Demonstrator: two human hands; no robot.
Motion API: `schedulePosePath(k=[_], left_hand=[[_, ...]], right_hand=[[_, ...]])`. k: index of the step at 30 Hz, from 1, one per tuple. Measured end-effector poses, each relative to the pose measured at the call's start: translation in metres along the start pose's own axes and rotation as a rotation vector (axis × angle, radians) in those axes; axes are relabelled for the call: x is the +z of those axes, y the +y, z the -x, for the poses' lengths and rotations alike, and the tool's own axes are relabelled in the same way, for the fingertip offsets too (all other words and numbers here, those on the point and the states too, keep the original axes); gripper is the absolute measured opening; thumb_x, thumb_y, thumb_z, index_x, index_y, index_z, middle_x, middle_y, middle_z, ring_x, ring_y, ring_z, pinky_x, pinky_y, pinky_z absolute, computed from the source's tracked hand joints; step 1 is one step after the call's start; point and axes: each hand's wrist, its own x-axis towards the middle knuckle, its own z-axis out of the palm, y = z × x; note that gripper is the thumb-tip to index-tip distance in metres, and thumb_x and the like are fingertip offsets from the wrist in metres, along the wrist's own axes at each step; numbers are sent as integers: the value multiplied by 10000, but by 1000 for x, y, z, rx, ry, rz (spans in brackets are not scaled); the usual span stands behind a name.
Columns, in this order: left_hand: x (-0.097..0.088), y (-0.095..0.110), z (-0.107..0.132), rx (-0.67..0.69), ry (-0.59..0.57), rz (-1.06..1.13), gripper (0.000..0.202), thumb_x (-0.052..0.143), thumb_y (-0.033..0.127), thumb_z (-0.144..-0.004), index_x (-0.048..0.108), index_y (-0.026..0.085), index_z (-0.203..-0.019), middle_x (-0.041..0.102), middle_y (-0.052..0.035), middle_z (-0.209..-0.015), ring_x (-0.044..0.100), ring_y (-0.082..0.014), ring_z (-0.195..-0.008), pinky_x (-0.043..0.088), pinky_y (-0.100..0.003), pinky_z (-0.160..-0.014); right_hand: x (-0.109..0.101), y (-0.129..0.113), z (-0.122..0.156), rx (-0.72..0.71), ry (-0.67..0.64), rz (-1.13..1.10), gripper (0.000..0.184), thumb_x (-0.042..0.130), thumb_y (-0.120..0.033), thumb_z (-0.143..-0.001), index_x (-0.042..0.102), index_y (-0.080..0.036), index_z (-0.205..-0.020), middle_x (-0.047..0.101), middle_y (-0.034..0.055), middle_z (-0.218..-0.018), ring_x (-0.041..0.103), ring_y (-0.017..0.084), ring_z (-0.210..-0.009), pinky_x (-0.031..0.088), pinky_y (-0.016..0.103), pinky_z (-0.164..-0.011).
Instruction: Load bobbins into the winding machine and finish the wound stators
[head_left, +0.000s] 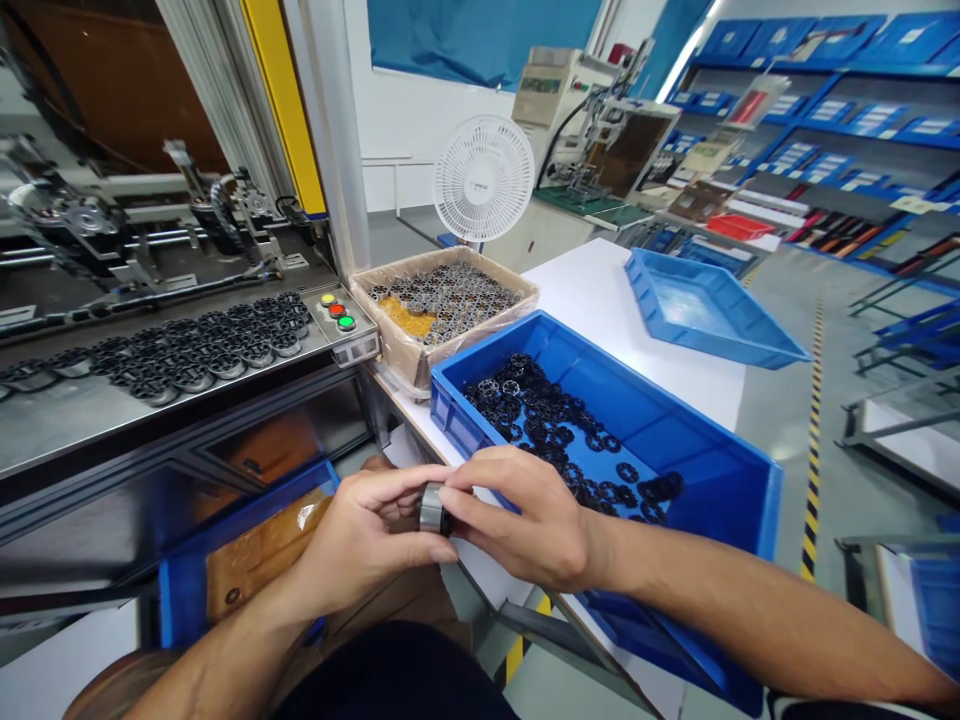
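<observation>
Between my two hands is a short metal ring (pixel 432 508) with a dark face on its right side. My left hand (pixel 367 535) grips it from the left, thumb below and fingers above. From the right, the fingers of my right hand (pixel 517 515) press on the dark side; whatever lies under those fingertips is mostly hidden. Just beyond my right hand, a deep blue bin (pixel 675 430) holds many loose black slotted discs (pixel 555 400). Rows of ring parts with black tops (pixel 202 350) stand on the machine's metal ledge at the left.
A plastic-lined carton (pixel 450 350) of metal rings sits behind the bin. A control box (pixel 341 320) with yellow, red and green buttons is on the ledge's corner. A light-blue tray (pixel 705 310) lies on the white table (pixel 574 290). A white fan (pixel 484 180) stands behind.
</observation>
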Motion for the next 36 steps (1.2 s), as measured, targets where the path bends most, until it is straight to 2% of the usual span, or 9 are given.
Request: schedulePosePath(k=[4,10,16,19,23,25,29,33,36], left_hand=[[1,-2,3,36,-19,-32,507,770,183,-761,651,234,-1251,726,-68,-1171,684,-249,-1090,561,-322,-946],[4,-5,13,90,-129,-277,557,523,214,-951,373,347,-1471,416,-44,-1538,422,-227,-1397,405,-346,-1122],[-4,-4,22,152,-69,-562,510,481,231,-961,400,317,-1457,460,-65,-1503,441,-225,-1380,375,-346,-1136],[-46,13,27,261,205,-885,460,517,262,-938,497,261,-1397,559,-89,-1391,517,-227,-1303,420,-332,-1084],[-147,52,45,214,874,-1349,379,609,374,-874,673,171,-1188,719,-110,-1151,687,-255,-1012,494,-358,-964],[-198,70,58,100,1060,-1511,386,614,366,-860,684,134,-1160,734,-129,-1121,709,-270,-945,505,-374,-931],[-265,81,67,-18,1092,-1588,315,644,295,-804,725,119,-1052,738,-147,-1112,688,-322,-1039,482,-411,-969],[-294,75,59,-63,1015,-1621,340,577,274,-825,704,140,-1111,695,-129,-1222,645,-314,-1145,451,-416,-1035],[-305,76,58,-52,892,-1640,381,514,283,-852,671,124,-1161,621,-105,-1346,517,-291,-1314,371,-401,-1129]], right_hand=[[-3,1,-4,72,18,-69,379,673,-217,-850,587,-150,-1213,657,131,-1047,628,212,-979,573,392,-811],[0,11,-3,462,111,-315,596,726,-437,-805,546,-175,-1309,647,135,-1132,610,228,-1066,547,414,-896],[3,17,2,440,43,-290,481,759,-398,-782,631,-145,-1170,683,117,-1054,646,211,-990,552,367,-868],[-3,23,5,470,18,-163,426,739,-354,-811,622,-178,-1181,676,107,-1080,650,222,-992,555,363,-857],[-4,41,11,425,24,40,324,669,-297,-866,612,-220,-1175,660,91,-1105,655,228,-985,550,367,-879],[-1,48,12,367,11,97,327,649,-315,-875,607,-224,-1186,656,91,-1109,656,235,-985,540,370,-901],[1,55,10,257,-28,185,287,615,-320,-894,611,-217,-1161,661,76,-1068,662,222,-968,506,336,-965],[-8,77,18,226,-123,298,230,584,-320,-915,626,-193,-1101,675,65,-1026,671,215,-962,487,339,-997],[-13,108,39,374,-199,335,290,546,-413,-918,654,-172,-1037,690,84,-1005,686,243,-916,542,390,-899]])
